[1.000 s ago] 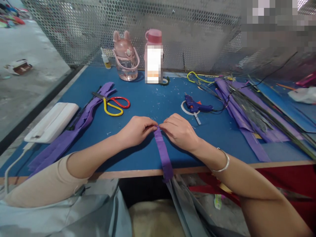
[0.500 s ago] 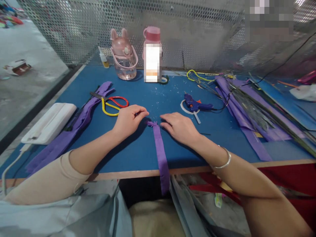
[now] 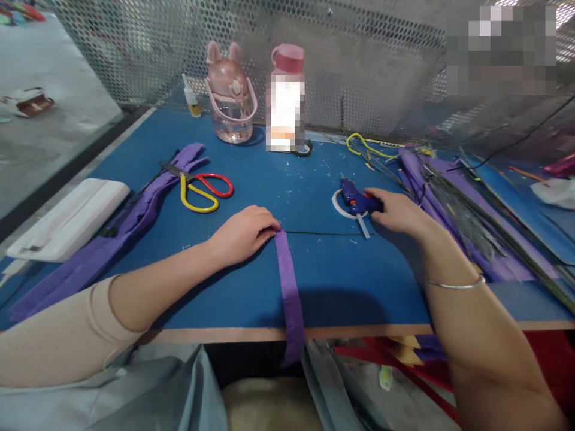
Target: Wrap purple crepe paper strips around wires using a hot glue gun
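Observation:
My left hand (image 3: pixel 251 234) is closed in a pinch on the gathered top end of a purple fabric strip (image 3: pixel 290 275). The strip runs toward me and hangs over the table's front edge. From the pinched end a thin dark wire stem (image 3: pixel 321 233) stretches to the right along the table. My right hand (image 3: pixel 398 214) has its fingers around the handle of a blue glue gun (image 3: pixel 353 196). A clear glue stick (image 3: pixel 363 226) pokes out of the gun's back, and the gun still lies over a white ring (image 3: pixel 336 206).
Scissors (image 3: pixel 200 206) with red and yellow handles lie left of centre. Beyond my left arm are purple fabric (image 3: pixel 148 209) and a white power bank (image 3: pixel 72 218). Pink bottles (image 3: pixel 231 123) and a bright phone (image 3: pixel 285 111) stand behind. Stems and purple sheets (image 3: pixel 411 167) lie right.
My right hand has left the strip's top and moved right onto the glue gun. My left hand has shifted slightly right onto the strip's end, and the dark stem now shows.

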`<state>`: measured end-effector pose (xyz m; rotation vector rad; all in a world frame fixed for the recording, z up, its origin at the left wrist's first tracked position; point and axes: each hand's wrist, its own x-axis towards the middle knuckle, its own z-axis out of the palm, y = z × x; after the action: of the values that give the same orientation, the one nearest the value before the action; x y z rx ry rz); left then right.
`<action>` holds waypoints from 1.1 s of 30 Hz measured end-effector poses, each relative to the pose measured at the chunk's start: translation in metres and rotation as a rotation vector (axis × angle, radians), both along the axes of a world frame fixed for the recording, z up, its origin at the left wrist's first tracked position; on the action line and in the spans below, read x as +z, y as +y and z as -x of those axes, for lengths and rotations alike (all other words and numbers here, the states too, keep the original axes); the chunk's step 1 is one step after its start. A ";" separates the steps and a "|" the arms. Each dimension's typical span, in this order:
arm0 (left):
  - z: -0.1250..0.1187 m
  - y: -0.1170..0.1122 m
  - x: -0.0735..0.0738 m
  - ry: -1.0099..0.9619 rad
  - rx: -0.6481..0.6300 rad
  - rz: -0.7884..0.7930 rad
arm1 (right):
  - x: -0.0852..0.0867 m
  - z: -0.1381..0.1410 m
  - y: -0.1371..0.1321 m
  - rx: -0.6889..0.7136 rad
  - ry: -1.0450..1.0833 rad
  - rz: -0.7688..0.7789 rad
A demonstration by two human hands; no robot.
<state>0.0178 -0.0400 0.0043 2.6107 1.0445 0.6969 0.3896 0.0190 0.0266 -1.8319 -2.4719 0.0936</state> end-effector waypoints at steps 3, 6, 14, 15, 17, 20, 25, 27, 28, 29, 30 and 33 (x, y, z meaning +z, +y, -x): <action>0.000 0.003 -0.003 -0.009 0.030 -0.051 | -0.004 0.001 -0.001 0.054 0.084 -0.117; -0.002 0.002 -0.003 -0.014 0.039 -0.080 | 0.008 -0.002 -0.004 -0.025 0.194 -0.275; -0.004 0.001 -0.004 -0.091 0.055 -0.047 | 0.028 0.040 -0.048 0.182 0.394 -0.035; -0.004 0.001 -0.004 -0.093 0.049 -0.040 | 0.026 0.050 -0.054 0.233 0.407 -0.011; -0.004 0.001 -0.003 -0.090 0.046 -0.022 | 0.023 0.066 -0.063 0.307 0.452 0.038; -0.004 0.001 -0.002 -0.080 0.049 -0.003 | 0.018 0.077 -0.068 0.374 0.478 0.072; -0.004 0.002 -0.002 -0.068 0.053 -0.006 | 0.008 0.079 -0.065 0.351 0.412 0.029; -0.004 0.002 -0.002 -0.068 0.057 -0.003 | 0.005 0.081 -0.065 0.345 0.401 0.028; -0.004 0.002 -0.002 -0.068 0.057 -0.001 | 0.004 0.082 -0.065 0.343 0.399 0.025; -0.004 0.002 -0.002 -0.068 0.056 0.000 | 0.003 0.084 -0.065 0.343 0.400 0.018; -0.004 0.002 -0.002 -0.067 0.052 0.001 | 0.003 0.085 -0.066 0.346 0.403 0.009; -0.004 0.002 -0.002 -0.060 0.039 -0.006 | 0.002 0.086 -0.069 0.373 0.434 -0.005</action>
<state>0.0215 -0.0375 0.0024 2.5635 1.0806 0.7832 0.3033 -0.0503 0.0291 -1.1649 -2.4424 0.4483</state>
